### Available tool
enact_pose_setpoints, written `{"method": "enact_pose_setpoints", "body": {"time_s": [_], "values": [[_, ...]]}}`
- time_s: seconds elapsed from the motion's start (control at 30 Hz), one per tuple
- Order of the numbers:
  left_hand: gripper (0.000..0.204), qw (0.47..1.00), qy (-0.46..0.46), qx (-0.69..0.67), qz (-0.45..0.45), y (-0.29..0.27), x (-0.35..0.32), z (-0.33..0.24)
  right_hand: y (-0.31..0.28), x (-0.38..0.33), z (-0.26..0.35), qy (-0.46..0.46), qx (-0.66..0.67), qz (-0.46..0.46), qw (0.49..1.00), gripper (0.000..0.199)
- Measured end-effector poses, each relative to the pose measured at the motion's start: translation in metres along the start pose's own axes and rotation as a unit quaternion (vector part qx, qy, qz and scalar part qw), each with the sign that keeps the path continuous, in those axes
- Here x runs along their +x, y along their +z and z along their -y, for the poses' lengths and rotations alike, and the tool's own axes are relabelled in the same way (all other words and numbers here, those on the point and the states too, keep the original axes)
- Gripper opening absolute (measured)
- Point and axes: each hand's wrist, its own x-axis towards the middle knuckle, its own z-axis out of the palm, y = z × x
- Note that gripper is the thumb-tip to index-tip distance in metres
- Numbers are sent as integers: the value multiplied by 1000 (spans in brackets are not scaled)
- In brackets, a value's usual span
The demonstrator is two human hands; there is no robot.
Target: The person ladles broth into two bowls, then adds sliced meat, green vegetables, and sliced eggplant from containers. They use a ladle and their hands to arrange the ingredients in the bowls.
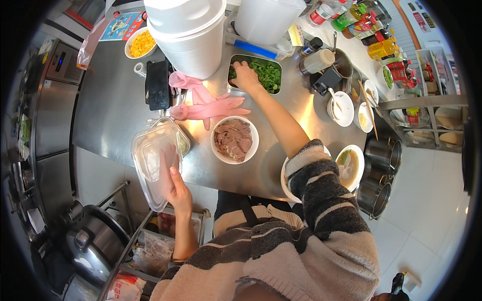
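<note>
My right hand reaches across the steel counter into a metal tray of chopped green herbs, its fingers closed down among the leaves. My left hand holds a clear plastic lid by its near edge, at the counter's front left, over a small metal container. Between the two hands stands a white bowl of sliced cooked meat. A white bowl of soup sits by my right elbow, partly hidden by the striped sleeve.
Pink rubber gloves lie behind the meat bowl. A tall stack of white bowls, a bowl of yellow corn, small condiment bowls and sauce bottles crowd the back and right. A large pot stands on the floor to the left.
</note>
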Motion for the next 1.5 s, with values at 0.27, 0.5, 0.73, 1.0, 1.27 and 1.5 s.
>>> {"method": "enact_pose_setpoints", "body": {"time_s": [0.27,0.5,0.73,1.0,1.27,1.5], "values": [[47,1000,-14,-3,-4,0,5,5,3,-2,1,-19,24,-31,999,43],[47,1000,-11,5,-1,1,7,6,11,3,-4,-37,18,-50,998,36],[47,1000,-2,13,-11,-3,9,5,-3,7,-13,-75,76,-95,990,26],[47,1000,11,18,-18,-5,7,4,-14,13,-24,26,312,5,950,23],[47,998,40,38,-16,-6,3,2,-26,14,-28,-7,584,26,811,18],[48,995,77,70,5,4,1,-1,-135,-103,-39,-49,598,54,799,19]]}}
